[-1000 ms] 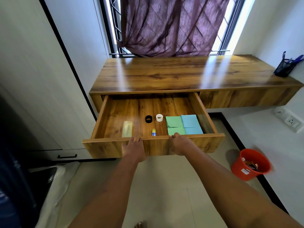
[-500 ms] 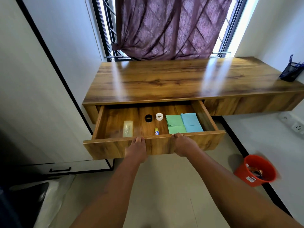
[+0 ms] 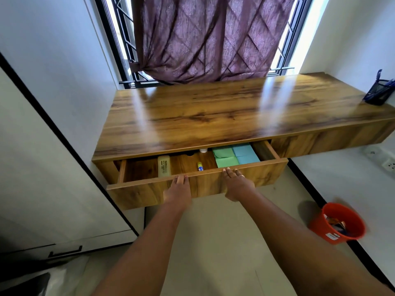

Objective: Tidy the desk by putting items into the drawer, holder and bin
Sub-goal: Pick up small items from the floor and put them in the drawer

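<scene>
The wooden drawer (image 3: 139, 192) under the desk (image 3: 213, 116) stands partly pushed in. My left hand (image 3: 177, 192) and my right hand (image 3: 236, 186) both press flat on its front panel, fingertips at the top edge. Inside I see a pale yellow eraser (image 3: 164, 168), a small glue stick (image 3: 200, 166), a green paper (image 3: 226, 160) and a blue paper (image 3: 245, 154). A white ring (image 3: 203, 150) and a black ring (image 3: 189, 155) are mostly hidden under the desk top.
A black mesh pen holder (image 3: 379, 95) with pens stands at the desk's far right. An orange bin (image 3: 339, 226) with scraps sits on the floor at the right. A white cupboard (image 3: 32, 167) is on the left, a purple curtain (image 3: 203, 39) behind the desk.
The drawer has slid in toward the desk under both hands, so less of its inside shows. The view has moved closer and to the left.
</scene>
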Motion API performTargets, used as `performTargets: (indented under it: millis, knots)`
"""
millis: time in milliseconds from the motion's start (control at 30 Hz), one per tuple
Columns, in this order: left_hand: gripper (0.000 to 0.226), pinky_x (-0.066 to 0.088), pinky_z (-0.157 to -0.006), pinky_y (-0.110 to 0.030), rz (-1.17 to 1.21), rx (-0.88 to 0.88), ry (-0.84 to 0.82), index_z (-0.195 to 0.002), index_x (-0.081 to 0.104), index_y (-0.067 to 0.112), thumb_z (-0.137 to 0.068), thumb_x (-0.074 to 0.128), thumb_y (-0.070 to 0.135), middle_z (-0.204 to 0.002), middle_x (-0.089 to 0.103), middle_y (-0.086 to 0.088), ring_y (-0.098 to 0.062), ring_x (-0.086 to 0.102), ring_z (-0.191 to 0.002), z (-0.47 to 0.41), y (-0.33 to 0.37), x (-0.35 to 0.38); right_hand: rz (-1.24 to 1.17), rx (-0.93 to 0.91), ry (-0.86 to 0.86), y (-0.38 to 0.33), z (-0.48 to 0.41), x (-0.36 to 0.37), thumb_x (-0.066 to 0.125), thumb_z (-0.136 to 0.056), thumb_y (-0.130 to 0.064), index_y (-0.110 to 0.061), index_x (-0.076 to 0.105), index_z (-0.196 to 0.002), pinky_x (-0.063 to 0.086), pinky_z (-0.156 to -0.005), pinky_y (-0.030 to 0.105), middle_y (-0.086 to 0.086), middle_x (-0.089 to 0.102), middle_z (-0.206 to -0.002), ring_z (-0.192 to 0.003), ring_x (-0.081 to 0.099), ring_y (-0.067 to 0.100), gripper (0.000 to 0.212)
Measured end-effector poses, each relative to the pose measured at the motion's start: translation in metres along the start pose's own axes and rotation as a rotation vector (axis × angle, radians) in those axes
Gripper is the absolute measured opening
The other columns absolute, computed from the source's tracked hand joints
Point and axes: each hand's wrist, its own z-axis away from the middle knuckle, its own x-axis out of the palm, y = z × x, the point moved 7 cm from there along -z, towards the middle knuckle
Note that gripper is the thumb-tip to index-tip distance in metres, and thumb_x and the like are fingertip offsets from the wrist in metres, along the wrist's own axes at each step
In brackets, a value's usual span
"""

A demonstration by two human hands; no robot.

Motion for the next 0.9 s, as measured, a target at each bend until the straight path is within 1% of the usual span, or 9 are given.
performTargets:
  millis: [100, 167, 233, 267, 300, 367, 467, 633, 900]
  knots:
    - [0.066, 0.049, -0.097, -0.037, 0.008, 0.026, 0.053, -0.15, 0.021, 0.013, -0.092, 0.054, 0.013, -0.15, 0.025, -0.003, -0.022, 0.037, -0.134, -0.011, -0.003, -0.011, -0.017, -0.02, 0.027, -0.003, -0.012, -0.011, 0.057, -0.093, -0.021, -0.019, -0.001, -0.153, 0.035, -0.11, 0.047, -0.003, 0.0, -0.161, -0.148, 0.0, 0.02, 0.084]
    - [0.045, 0.054, -0.082, -0.03, 0.019, 0.03, 0.201, -0.136, 0.043, 0.014, -0.092, 0.054, 0.014, -0.131, 0.044, -0.002, -0.016, 0.057, -0.105, -0.019, -0.007, -0.027, -0.034, -0.023, 0.101, -0.002, -0.02, -0.022, 0.057, -0.092, -0.016, -0.019, 0.003, -0.153, 0.033, -0.111, 0.048, -0.001, 0.007, -0.161, -0.148, 0.004, 0.021, 0.081]
    - [0.028, 0.05, -0.068, -0.024, 0.0, 0.038, 0.332, -0.119, 0.053, 0.016, -0.092, 0.055, 0.017, -0.115, 0.051, 0.001, -0.011, 0.057, -0.083, -0.028, -0.013, -0.042, -0.02, -0.022, 0.163, 0.0, -0.029, -0.033, 0.054, -0.092, -0.012, -0.017, 0.002, -0.153, 0.027, -0.113, 0.048, 0.001, 0.005, -0.161, -0.148, 0.004, 0.022, 0.08]
    - [0.027, 0.047, -0.066, -0.022, -0.015, 0.043, 0.362, -0.117, 0.052, 0.017, -0.091, 0.057, 0.019, -0.115, 0.051, 0.001, -0.01, 0.057, -0.083, -0.034, -0.016, -0.046, 0.008, -0.026, 0.192, 0.001, -0.034, -0.038, 0.052, -0.093, -0.011, -0.016, 0.0, -0.153, 0.023, -0.115, 0.049, 0.002, 0.003, -0.161, -0.148, 0.002, 0.022, 0.079]
    - [0.031, 0.045, -0.068, -0.022, -0.037, 0.045, 0.365, -0.119, 0.05, 0.017, -0.09, 0.06, 0.023, -0.118, 0.051, 0.001, -0.011, 0.058, -0.089, -0.042, -0.019, -0.048, 0.039, -0.033, 0.215, 0.001, -0.04, -0.042, 0.049, -0.094, -0.01, -0.015, -0.002, -0.152, 0.02, -0.116, 0.049, 0.002, 0.0, -0.161, -0.148, 0.001, 0.022, 0.078]
    - [0.056, 0.045, -0.089, -0.031, -0.101, 0.03, 0.322, -0.134, 0.04, 0.017, -0.086, 0.065, 0.032, -0.136, 0.043, -0.001, -0.017, 0.05, -0.12, -0.059, -0.027, -0.045, 0.075, -0.037, 0.226, 0.002, -0.051, -0.048, 0.046, -0.095, -0.009, -0.015, -0.006, -0.152, 0.017, -0.117, 0.049, 0.003, -0.004, -0.161, -0.148, -0.002, 0.022, 0.077]
    - [0.096, 0.023, -0.114, -0.046, -0.208, -0.018, 0.225, -0.151, 0.007, 0.015, -0.081, 0.067, 0.046, -0.157, 0.015, -0.005, -0.023, 0.011, -0.147, -0.081, -0.038, -0.038, 0.134, -0.046, 0.236, 0.001, -0.073, -0.057, 0.054, -0.093, -0.013, -0.014, -0.011, -0.151, 0.014, -0.118, 0.05, 0.005, -0.007, -0.161, -0.148, -0.005, 0.022, 0.087]
    - [0.128, 0.004, -0.118, -0.046, -0.306, -0.025, 0.1, -0.149, -0.014, 0.015, -0.066, 0.069, 0.067, -0.16, -0.004, -0.011, -0.028, -0.005, -0.147, -0.118, -0.045, -0.031, 0.279, -0.095, 0.168, -0.001, -0.106, -0.068, 0.072, -0.081, -0.028, -0.012, -0.015, -0.15, 0.009, -0.118, 0.053, 0.004, -0.012, -0.159, -0.148, -0.007, 0.022, 0.112]
    - [0.136, 0.007, -0.119, -0.045, -0.313, 0.006, 0.035, -0.149, -0.017, 0.015, -0.062, 0.077, 0.059, -0.158, -0.008, -0.018, -0.034, -0.004, -0.147, -0.145, -0.038, -0.029, 0.285, -0.195, 0.188, 0.001, -0.127, -0.062, 0.077, -0.075, -0.032, -0.01, -0.013, -0.15, 0.012, -0.119, 0.049, 0.009, -0.008, -0.16, -0.148, -0.002, 0.024, 0.12]
